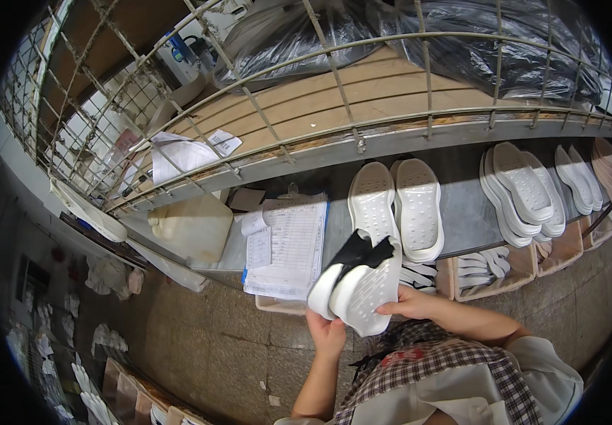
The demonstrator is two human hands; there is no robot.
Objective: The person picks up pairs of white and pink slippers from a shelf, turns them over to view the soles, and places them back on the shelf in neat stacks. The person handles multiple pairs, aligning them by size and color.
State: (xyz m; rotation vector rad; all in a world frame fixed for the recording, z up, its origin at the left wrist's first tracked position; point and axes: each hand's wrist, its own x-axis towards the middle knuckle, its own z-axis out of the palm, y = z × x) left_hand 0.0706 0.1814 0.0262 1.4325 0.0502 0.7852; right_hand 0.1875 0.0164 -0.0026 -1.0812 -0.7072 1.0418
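In front of me I hold a white shoe sole (375, 304) dotted with small holes, together with two narrower white pieces (324, 292) that have black ends. My left hand (326, 331) is closed around the lower ends of the narrower pieces. My right hand (414, 303) grips the sole's right edge, thumb on its dotted face. Just beyond, a pair of white soles (419, 205) and another sole pair (372, 198) lie on the grey metal shelf (462, 212); the held pieces partly cover the nearer end of the left pair.
Papers on a clipboard (288, 244) lie left of the soles, beside a cloudy plastic jug (196, 225). More white soles (522, 188) sit to the right. Bins of white parts (482, 273) stand below the shelf edge. A wire-mesh rack (334, 71) with black plastic bags (299, 42) overhangs the shelf.
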